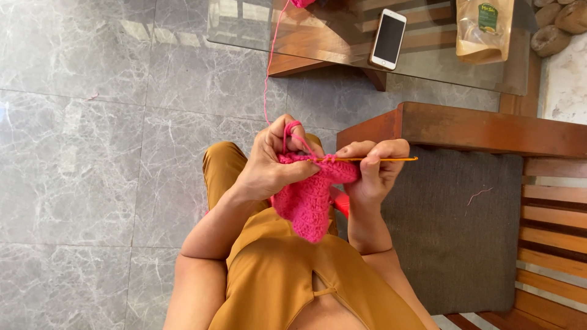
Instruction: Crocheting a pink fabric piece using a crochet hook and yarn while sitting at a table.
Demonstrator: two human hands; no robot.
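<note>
Left hand [269,162] pinches the pink crochet piece [306,198], yarn [269,67] looped over its finger. Right hand [376,168] grips the orange hook [379,159] (tip in the top edge). A palm-filling patch is worked; yarn remains.

Pink yarn ball [302,2]: cut off by far edge; crochet hook [373,159]: tip hidden in pink crochet piece [309,198]; brown pouch [484,29]: top cropped; print too small to tell.

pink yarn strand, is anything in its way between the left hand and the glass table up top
Nothing visible blocks it. The pink yarn strand runs free over the grey floor from the left hand, looped over its index finger, up past the glass table edge. The phone lies well aside.
</note>
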